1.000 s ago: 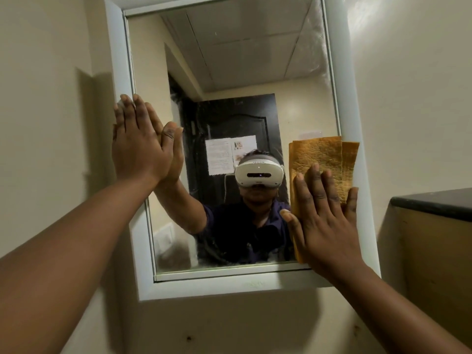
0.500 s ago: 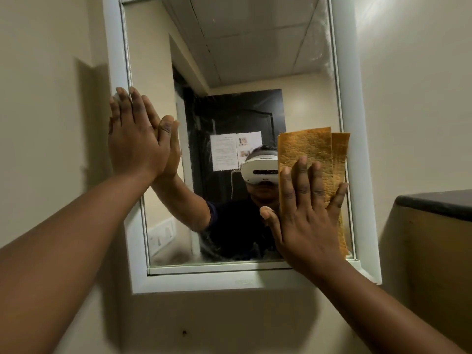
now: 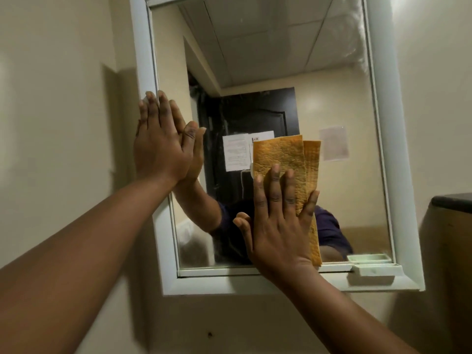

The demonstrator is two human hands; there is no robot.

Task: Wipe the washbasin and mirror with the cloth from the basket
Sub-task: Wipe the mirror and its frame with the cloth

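At nine o'clock in the view, the left hand [image 3: 161,146] lies flat against the left edge of the mirror [image 3: 268,62], fingers straight and close together, the fingertips overlapping the white frame [image 3: 143,47]; it holds nothing, only presses on glass and frame. That frame is smooth, painted white, rectangular, and set against a matte cream wall [image 3: 56,98]. The glass is glossy, with a hazy smear toward one o'clock and a faint cloudy patch near its seven o'clock corner. It reflects pale ceiling panels, a dark door with sheets of paper on it, and the person's dark-sleeved arm.

Just right of centre, the right hand [image 3: 278,226] presses the cloth [image 3: 278,157] flat on the glass, fingers straight and slightly spread, thumb out toward nine o'clock. Nothing is curled round the cloth; it is pinned under palm and fingers. It is a thin, orange-yellow rectangle with a pebbled, leathery texture, folded so a second layer shows along its right side, and its lower edge reaches the bottom of the glass.

Toward five o'clock, a small white rectangular tray [image 3: 373,273] sits on the frame's lower ledge; whether anything lies in it I cannot tell. At three o'clock a dark slab top [image 3: 452,203] rests on a tan cabinet side [image 3: 449,264].
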